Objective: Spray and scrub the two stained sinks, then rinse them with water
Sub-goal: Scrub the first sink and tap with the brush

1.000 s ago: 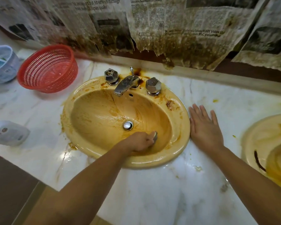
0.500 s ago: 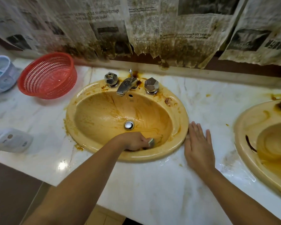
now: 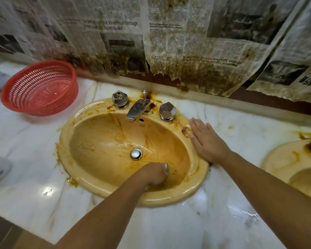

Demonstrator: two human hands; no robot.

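White marble counter (image 3: 169, 229) carried two yellow sinks and looked wet and shiny near the person's forearms. The stained sink (image 3: 97, 141) lay under the left hand (image 3: 153, 174), and its basin was smeared with brown-orange dirt. This hand was inside the basin, at the near wall just in front of the metal drain (image 3: 136, 154). Its fingers were curled tight around a grey pad (image 3: 167, 167), of which only a small edge showed beside the knuckles. The right hand (image 3: 207, 142) was released and flat, with the fingers straight. It rested on the rim of the same sink, on the side away from the left hand, and partly on the counter.

Beyond the left hand stood the chrome faucet (image 3: 137, 109) between two faceted knobs. The left knob (image 3: 119, 98) was farther out, and the right knob (image 3: 167, 110) was just beyond the right hand's fingertips. The second sink (image 3: 284, 159), also stained, lay outside the right forearm and was cut by the picture edge. Far beyond and outside the left hand, a red basket (image 3: 39, 88) sat on the counter. Stained newspaper sheets (image 3: 169, 33) hung on the wall behind the faucet.
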